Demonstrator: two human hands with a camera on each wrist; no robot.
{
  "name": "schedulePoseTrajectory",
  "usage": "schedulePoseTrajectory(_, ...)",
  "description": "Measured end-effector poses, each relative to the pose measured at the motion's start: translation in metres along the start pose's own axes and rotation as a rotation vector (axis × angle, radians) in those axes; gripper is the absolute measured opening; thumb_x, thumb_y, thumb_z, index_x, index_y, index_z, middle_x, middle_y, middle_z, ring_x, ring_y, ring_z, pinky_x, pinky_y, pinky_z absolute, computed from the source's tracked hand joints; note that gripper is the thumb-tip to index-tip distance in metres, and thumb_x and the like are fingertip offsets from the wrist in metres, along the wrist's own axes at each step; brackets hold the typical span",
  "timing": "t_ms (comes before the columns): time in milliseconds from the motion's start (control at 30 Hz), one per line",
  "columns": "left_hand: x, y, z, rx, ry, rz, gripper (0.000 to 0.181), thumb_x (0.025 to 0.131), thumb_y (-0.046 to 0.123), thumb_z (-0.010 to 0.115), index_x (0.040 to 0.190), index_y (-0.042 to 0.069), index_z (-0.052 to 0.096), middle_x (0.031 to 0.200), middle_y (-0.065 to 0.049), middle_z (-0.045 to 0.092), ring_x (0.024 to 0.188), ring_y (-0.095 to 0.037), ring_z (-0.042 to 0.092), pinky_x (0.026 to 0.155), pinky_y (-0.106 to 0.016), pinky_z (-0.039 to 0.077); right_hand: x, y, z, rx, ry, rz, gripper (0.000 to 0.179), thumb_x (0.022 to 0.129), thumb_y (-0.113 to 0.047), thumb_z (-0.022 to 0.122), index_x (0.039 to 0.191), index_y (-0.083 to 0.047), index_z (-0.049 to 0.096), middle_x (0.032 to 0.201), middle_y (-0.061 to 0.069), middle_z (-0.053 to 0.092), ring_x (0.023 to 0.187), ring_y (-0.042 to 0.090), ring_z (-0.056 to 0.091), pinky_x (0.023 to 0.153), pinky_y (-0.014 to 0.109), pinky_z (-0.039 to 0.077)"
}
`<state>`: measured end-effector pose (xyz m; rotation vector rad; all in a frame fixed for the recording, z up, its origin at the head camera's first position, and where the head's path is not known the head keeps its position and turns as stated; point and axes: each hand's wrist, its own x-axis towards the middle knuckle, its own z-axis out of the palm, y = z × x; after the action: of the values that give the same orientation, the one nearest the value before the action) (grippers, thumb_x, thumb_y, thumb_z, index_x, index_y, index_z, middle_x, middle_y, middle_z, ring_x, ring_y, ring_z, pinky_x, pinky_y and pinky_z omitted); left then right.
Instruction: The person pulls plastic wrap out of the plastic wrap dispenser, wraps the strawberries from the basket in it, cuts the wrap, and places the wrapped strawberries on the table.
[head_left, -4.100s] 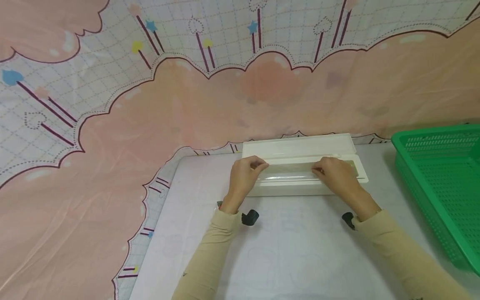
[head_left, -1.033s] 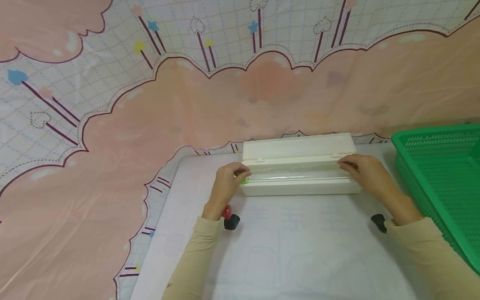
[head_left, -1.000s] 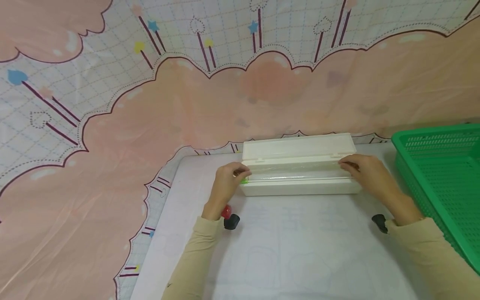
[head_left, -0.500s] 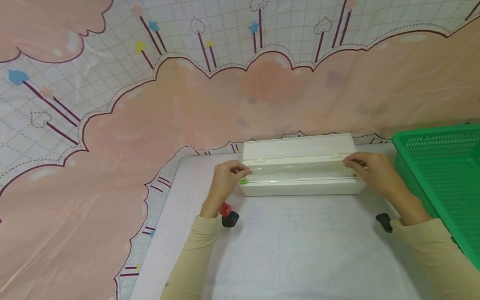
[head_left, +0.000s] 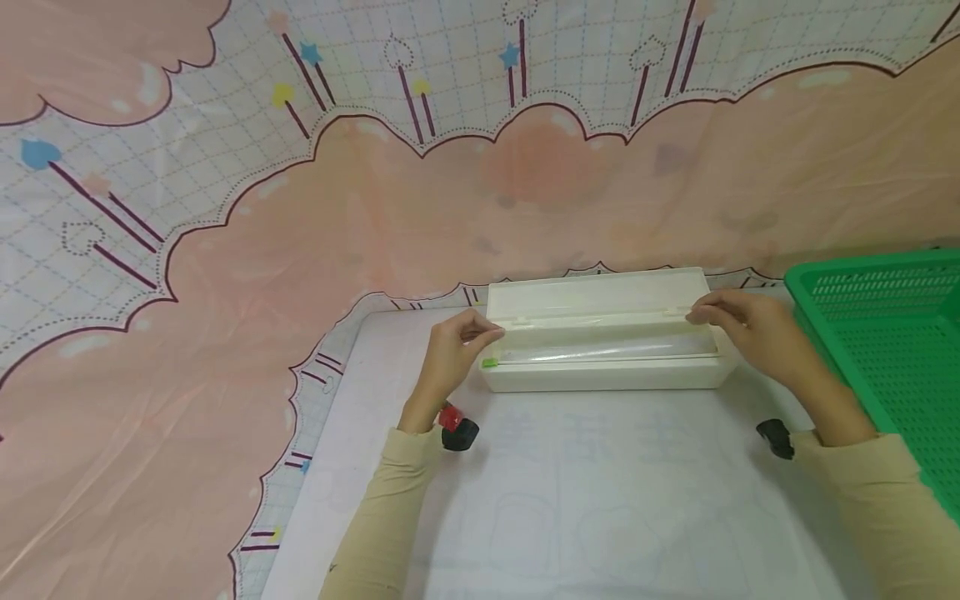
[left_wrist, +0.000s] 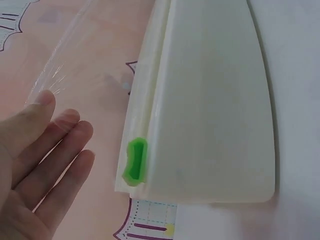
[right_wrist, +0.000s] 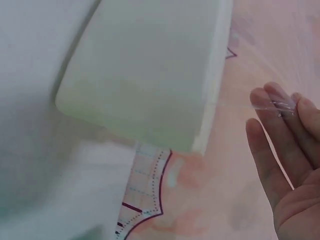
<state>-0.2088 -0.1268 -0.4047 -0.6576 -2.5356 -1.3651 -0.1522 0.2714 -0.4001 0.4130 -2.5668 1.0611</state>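
A long white cling film dispenser (head_left: 600,377) stands near the back of the table, its lid (head_left: 600,293) tipped back. Inside it, shiny cling film (head_left: 607,347) is visible. My left hand (head_left: 452,354) pinches the film's left corner between thumb and fingertips, above the box's left end. At the other end my right hand (head_left: 761,337) pinches the right corner. In the left wrist view the clear film (left_wrist: 62,62) stretches away from the thumb; in the right wrist view, film (right_wrist: 267,106) bunches at the fingertips. A green slide cutter (left_wrist: 135,162) sits at the left end of the dispenser's cutting rail.
To the right, a green perforated basket (head_left: 825,350) stands close beside my right forearm. The white tabletop (head_left: 600,500) lies in front of the dispenser. Behind it hangs a pink patterned cloth (head_left: 420,217). A black camera mount (head_left: 460,435) projects from my left wrist.
Since 4.1 s ago my hands have spread apart to both ends of the dispenser. Over the last second both rose slightly, the right also moving right, and the film's edge came up with them.
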Motion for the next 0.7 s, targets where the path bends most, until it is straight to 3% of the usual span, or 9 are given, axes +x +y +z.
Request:
schedulePoseTrajectory(200, 0.004, 0.005, -0.001, -0.061, -0.010, 0.020, 0.010, 0.088, 0.009, 0.073, 0.092, 0.002, 0.067, 0.095, -0.011, 0.076, 0.090, -0.021, 0.074, 0.082, -0.027, 0.059, 0.002, -0.001, -0.007, -0.016, 0.012, -0.057, 0.010, 0.094, -0.003, 0.065, 0.099, -0.005, 0.073, 0.091, 0.010, 0.076, 0.087, -0.021, 0.053, 0.077, 0.000, 0.041)
schedulePoseTrajectory(467, 0.008, 0.014, 0.000, -0.114, -0.008, -0.002, 0.010, 0.090, 0.010, 0.071, 0.093, 0.003, 0.066, 0.094, -0.011, 0.076, 0.089, -0.021, 0.074, 0.084, -0.034, 0.059, -0.001, -0.005, -0.012, 0.028, -0.032, 0.060, 0.009, 0.096, -0.008, 0.065, 0.101, -0.006, 0.072, 0.094, 0.011, 0.076, 0.085, -0.021, 0.056, 0.075, -0.002, 0.040)
schedulePoseTrajectory(700, 0.010, 0.016, 0.003, -0.132, 0.006, -0.003, 0.011, 0.091, 0.011, 0.069, 0.095, 0.002, 0.064, 0.095, -0.011, 0.076, 0.088, -0.022, 0.074, 0.082, -0.034, 0.059, -0.002, -0.005, -0.015, 0.017, -0.040, 0.049, 0.010, 0.096, -0.009, 0.065, 0.103, -0.006, 0.072, 0.093, 0.009, 0.076, 0.086, -0.023, 0.055, 0.076, -0.002, 0.039)
